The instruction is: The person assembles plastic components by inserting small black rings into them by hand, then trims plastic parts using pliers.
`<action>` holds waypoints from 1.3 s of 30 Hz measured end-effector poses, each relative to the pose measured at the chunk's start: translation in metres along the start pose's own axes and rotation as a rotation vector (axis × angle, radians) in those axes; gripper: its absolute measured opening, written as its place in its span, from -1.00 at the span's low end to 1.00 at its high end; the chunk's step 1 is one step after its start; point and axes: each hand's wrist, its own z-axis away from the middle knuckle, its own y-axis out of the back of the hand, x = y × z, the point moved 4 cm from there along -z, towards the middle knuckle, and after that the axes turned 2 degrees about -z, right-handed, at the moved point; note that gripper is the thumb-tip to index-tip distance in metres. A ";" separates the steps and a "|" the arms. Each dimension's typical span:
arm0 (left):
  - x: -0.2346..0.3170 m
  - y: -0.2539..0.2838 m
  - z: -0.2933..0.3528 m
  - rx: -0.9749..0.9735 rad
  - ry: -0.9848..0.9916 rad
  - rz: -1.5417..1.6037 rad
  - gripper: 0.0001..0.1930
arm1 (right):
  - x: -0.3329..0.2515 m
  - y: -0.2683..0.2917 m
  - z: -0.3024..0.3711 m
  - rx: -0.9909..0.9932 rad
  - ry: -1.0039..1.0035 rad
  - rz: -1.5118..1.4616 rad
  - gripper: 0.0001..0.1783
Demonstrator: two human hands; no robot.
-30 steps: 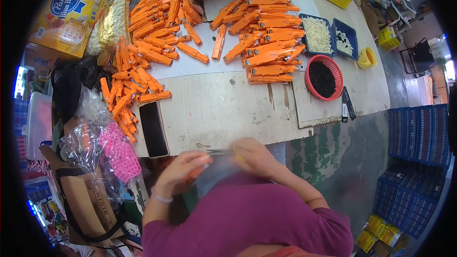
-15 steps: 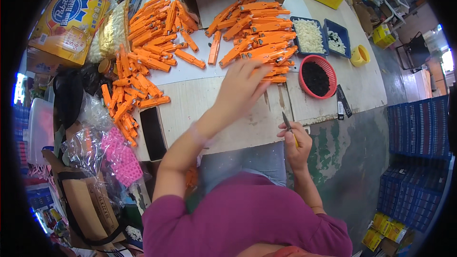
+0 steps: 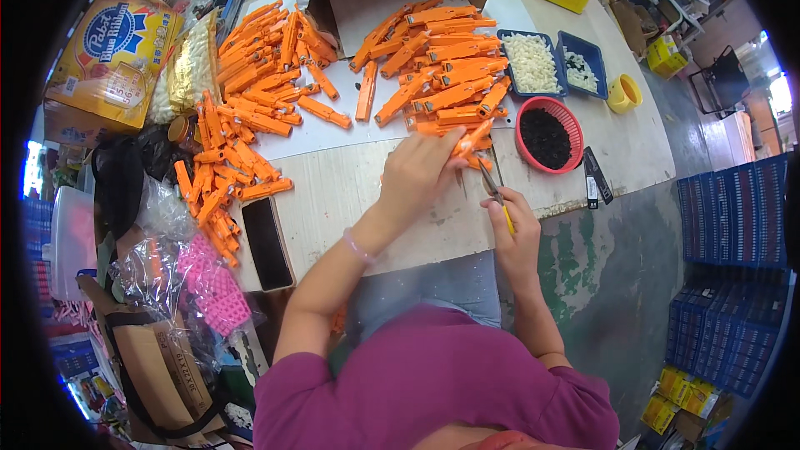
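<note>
My left hand (image 3: 417,168) is closed on one end of a long orange plastic piece (image 3: 472,143), at the near edge of a stacked pile of such orange pieces (image 3: 457,73). My right hand (image 3: 517,223) grips a small yellow-handled tool like pliers or nippers (image 3: 492,187). Its thin dark jaws are spread and reach up beside the near end of the held piece. Whether they touch it, I cannot tell. A second, looser heap of orange pieces (image 3: 250,121) spreads out to the left.
Right of the pile are blue trays of small white parts (image 3: 533,67) (image 3: 602,65), a red basket of black bits (image 3: 543,106) and a yellow cup (image 3: 625,93). A dark phone (image 3: 267,243) lies at the table's left edge. Cartons (image 3: 108,50) stand behind.
My left hand has drawn slightly nearer and closed on an orange piece from the pile's near end. My right hand has brought the tool up beside it, its jaws now spread.
</note>
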 end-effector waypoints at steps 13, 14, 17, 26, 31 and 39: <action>-0.003 0.030 0.061 -0.395 0.541 0.526 -0.77 | 0.004 -0.030 0.014 -0.100 0.263 0.049 -0.86; 0.003 0.036 0.080 -0.671 0.944 0.952 -0.74 | 0.001 -0.032 0.020 -0.187 0.355 -0.008 -0.86; 0.020 0.070 0.103 -0.777 1.080 1.082 -0.68 | -0.004 -0.042 0.039 -0.327 0.472 -0.053 -0.81; -0.013 0.143 0.208 -1.373 0.715 -0.093 -0.58 | -0.008 -0.019 0.024 -0.343 0.113 -0.177 -0.79; 0.018 0.080 0.142 -0.932 0.534 0.506 -0.62 | 0.016 0.025 0.013 0.010 -0.106 -0.167 -0.74; 0.041 -0.084 0.044 -0.706 0.124 -0.265 -0.68 | 0.002 0.032 0.029 0.122 -0.050 -0.208 -0.73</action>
